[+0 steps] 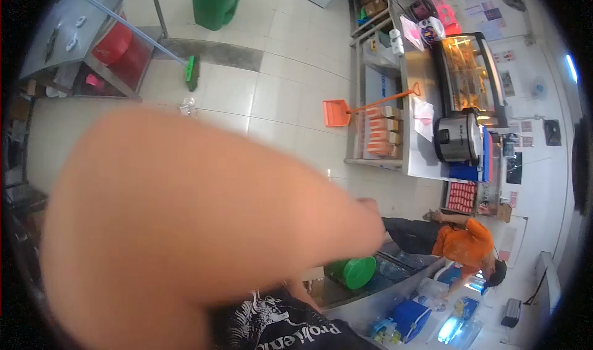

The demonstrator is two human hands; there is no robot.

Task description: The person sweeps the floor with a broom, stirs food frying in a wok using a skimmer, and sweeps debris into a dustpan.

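Observation:
A bare arm or hand (204, 208), very close to the camera and out of focus, covers the left and middle of the view. Its narrower end reaches toward the centre right, where a small darker tip (369, 209) shows. I cannot tell whether it is my left or my right, and no separate fingers can be made out. Whatever it might hold is hidden. Behind its lower edge are a dark shirt with white print (284, 325) and part of another arm (304, 291). A green round container (358, 273) appears just past the limb.
The room appears turned sideways. A green bin (216, 4), a green-headed broom (191, 72) and an orange dustpan (336, 113) stand on the tiled floor. A counter holds a rice cooker (456, 139) and a lit display case (466, 72). A person in orange (463, 245) is at the right.

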